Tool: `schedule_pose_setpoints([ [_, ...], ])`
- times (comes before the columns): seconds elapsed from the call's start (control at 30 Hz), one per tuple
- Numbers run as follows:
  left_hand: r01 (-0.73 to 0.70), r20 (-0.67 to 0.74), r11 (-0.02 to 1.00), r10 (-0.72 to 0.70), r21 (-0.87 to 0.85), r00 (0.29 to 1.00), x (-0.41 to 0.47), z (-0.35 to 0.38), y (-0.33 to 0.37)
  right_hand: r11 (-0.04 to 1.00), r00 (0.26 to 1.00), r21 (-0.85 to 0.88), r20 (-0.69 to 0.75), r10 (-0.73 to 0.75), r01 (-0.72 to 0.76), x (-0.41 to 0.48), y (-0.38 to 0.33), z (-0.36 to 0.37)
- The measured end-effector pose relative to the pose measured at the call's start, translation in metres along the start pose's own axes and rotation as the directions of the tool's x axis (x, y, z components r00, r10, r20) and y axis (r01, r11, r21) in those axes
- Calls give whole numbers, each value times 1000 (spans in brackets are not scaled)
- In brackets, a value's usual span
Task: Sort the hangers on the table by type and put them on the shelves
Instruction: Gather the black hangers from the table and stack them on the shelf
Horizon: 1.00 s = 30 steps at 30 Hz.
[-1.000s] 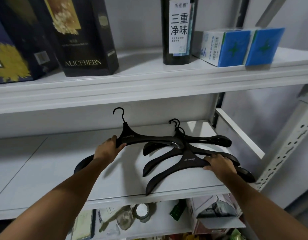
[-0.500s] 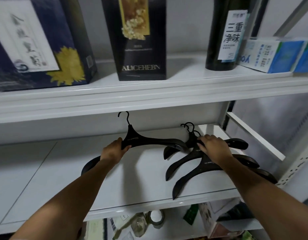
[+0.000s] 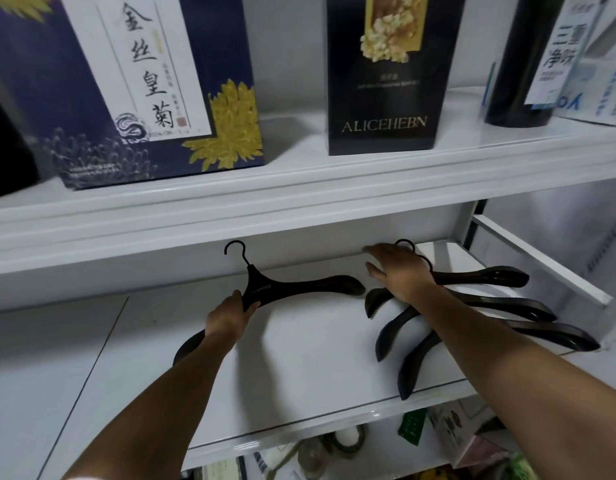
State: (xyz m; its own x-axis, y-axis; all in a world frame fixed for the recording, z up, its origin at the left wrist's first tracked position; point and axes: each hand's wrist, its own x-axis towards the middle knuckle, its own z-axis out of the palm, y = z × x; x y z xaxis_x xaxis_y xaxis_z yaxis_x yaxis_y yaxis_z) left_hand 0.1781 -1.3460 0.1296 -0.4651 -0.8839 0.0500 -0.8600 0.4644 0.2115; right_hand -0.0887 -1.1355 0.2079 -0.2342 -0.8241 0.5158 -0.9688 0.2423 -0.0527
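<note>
My left hand (image 3: 230, 315) grips a wide black hanger (image 3: 299, 287) near its neck, just above the white middle shelf (image 3: 299, 368); its hook points to the back wall. To the right lies a fanned stack of three like black hangers (image 3: 490, 306) on the same shelf. My right hand (image 3: 400, 271) rests with fingers stretched over the necks and hooks of that stack. My right forearm hides part of the stack's middle.
The upper shelf (image 3: 299, 202) carries a blue flowered box (image 3: 154, 81), a black ALICEHEBN box (image 3: 389, 74), a dark bottle (image 3: 528, 60) and blue-white cartons (image 3: 604, 95). Clutter sits on the shelf below (image 3: 334, 452). A white rail (image 3: 538, 258) bounds the right side.
My right hand slid from the stack's front arm back to its hooks. The view shifted left and closer. My left hand keeps its grip on the single hanger, now apart from the stack.
</note>
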Motion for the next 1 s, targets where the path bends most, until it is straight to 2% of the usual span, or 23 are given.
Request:
schedule_pose_setpoints([
  [0.07,-19,20,1000,18,12,1000,4,4,-1,999,1000,32,-10,-23,23,3,-9,3],
  [0.2,-56,44,998,56,6,997,13,10,-3,1000,991,-9,134,19,-18,4,-14,14],
  [0.33,-83,52,996,81,21,995,20,16,-3,1000,978,7,205,27,-29,-1,-19,17],
  [0.53,-186,98,943,165,277,981,25,25,-1,998,968,34,247,38,-48,-9,-26,21],
  [0.7,-193,162,923,145,332,976,24,16,11,996,963,57,263,57,-75,-8,-38,23],
  [0.8,-180,244,935,105,306,964,21,14,16,994,961,66,270,64,-85,-11,-42,23],
  [1.0,-230,168,902,179,365,969,14,3,24,996,952,46,301,62,-79,-17,-41,18],
])
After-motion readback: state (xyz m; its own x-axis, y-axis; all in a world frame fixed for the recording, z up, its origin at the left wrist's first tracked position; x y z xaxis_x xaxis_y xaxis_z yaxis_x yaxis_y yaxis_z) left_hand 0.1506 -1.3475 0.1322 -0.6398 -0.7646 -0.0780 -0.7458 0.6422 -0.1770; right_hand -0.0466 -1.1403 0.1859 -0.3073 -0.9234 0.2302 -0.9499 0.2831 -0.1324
